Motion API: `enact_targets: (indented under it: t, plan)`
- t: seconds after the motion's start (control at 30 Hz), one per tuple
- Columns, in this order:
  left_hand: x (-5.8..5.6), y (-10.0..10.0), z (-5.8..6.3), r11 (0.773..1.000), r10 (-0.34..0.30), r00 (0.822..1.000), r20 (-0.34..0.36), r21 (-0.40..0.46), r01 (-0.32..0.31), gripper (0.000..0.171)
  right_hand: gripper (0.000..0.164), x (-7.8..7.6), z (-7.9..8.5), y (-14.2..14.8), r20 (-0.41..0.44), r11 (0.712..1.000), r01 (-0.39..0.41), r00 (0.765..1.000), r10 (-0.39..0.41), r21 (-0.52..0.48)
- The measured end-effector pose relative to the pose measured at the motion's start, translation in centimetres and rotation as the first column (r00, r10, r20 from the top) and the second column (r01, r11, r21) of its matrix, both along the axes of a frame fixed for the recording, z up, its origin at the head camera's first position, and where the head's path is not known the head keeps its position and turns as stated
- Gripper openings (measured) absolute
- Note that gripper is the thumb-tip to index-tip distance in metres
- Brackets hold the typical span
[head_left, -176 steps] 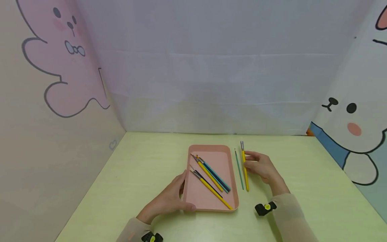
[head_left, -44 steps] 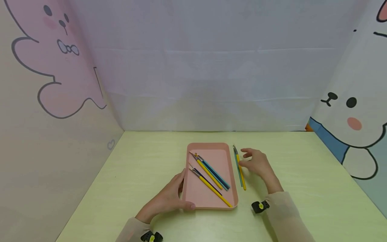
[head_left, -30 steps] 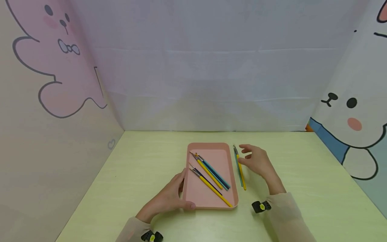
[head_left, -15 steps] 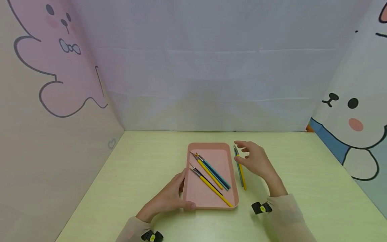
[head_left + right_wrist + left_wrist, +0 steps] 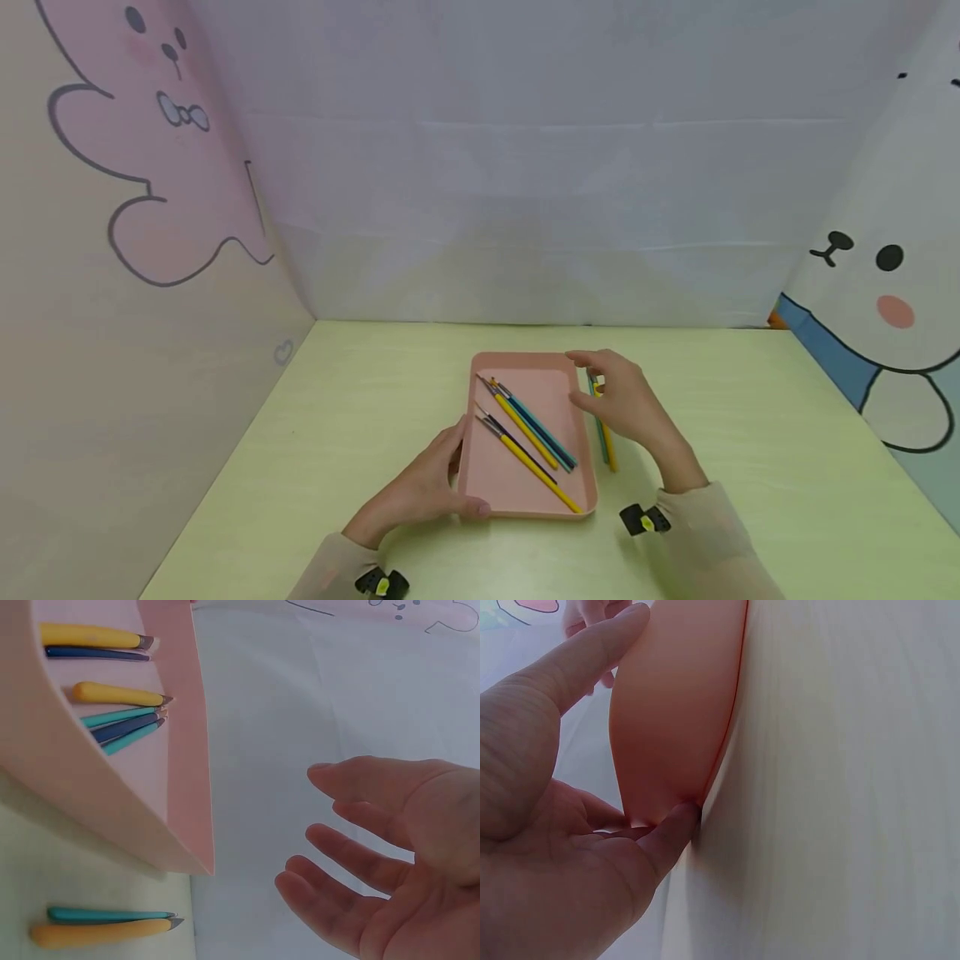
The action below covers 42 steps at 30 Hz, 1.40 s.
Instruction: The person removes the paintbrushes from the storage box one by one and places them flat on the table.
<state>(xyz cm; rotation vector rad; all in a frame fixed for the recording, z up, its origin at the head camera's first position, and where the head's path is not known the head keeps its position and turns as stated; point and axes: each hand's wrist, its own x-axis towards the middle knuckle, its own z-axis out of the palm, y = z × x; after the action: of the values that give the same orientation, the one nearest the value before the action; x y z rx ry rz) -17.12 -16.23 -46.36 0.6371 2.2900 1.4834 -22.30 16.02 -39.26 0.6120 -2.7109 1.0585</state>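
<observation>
Six paintbrushes (image 5: 120, 694) are lying slantwise inside a pink tray (image 5: 517, 360), just right of centre in the lower half of the head view, their bristle ends pointing toward the upper left of that frame. Outside the tray, a teal paintbrush (image 5: 109, 915) and a yellow paintbrush (image 5: 101, 934) are resting side by side on the desk (image 5: 360, 400), just beyond the tray's right wall in the head view.

The person's left grip (image 5: 420, 487) is grasping the tray at its lower left corner, the thumb lying on the rim and the fingers running along the left side. The right grip (image 5: 622, 398) is staying free of any load: its fingers are bending loosely around nothing, above the loose pair and by the tray's upper right corner. In the head view the fingertips are overlapping the rim, but the right wrist view is showing a gap, so they are probably not touching it.

The step in hand seems to be positioning the right grip while the left one is steadying the tray. The next move is likely calling for a choice: closing on the tray's right rim for a two-sided hold, or dropping onto the loose pair, where thumb and fingertips would be needing a careful pinch.
</observation>
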Motion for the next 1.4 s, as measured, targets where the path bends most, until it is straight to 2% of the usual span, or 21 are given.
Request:
enact_targets:
  t: [0.2,0.4,0.57,0.73,1.0,1.2,1.4]
  plan:
    - [-0.1,0.0,-0.1,1.0,-0.004,1.0,0.0,0.012,0.004,0.126,0.052,-0.9,1.1,-1.0,-0.008,0.997,-0.03,0.999,0.031,0.073]
    - [-0.1,0.1,0.0,1.0,-0.007,1.0,-0.003,0.02,0.007,0.124,0.053,-2.0,1.7,-2.1,0.072,0.992,-0.075,0.995,0.068,0.101]
    - [-0.1,0.1,0.0,1.0,-0.003,1.0,0.0,0.015,0.003,0.124,0.056,-2.9,1.0,-3.2,0.164,0.984,-0.124,0.981,0.103,0.126]
    - [-0.1,0.1,0.0,1.0,-0.01,1.0,0.006,0.024,0.01,0.125,0.057,-3.8,0.0,-4.2,0.214,0.973,-0.166,0.968,0.13,0.161]
    - [0.1,0.2,0.1,1.0,0.004,1.0,0.012,0.012,-0.004,0.127,0.055,-4.8,-1.0,-5.7,0.337,0.971,-0.202,0.929,0.15,0.126]
    - [0.1,0.2,0.1,1.0,0.006,1.0,0.01,0.012,-0.007,0.128,0.05,-5.6,-1.5,-6.3,0.342,0.954,-0.213,0.93,0.132,0.212]
    - [0.1,0.2,0.1,1.0,0.015,1.0,0.001,-0.009,-0.015,0.13,0.05,-6.0,-1.8,-6.5,0.417,0.955,-0.224,0.9,0.127,0.193]
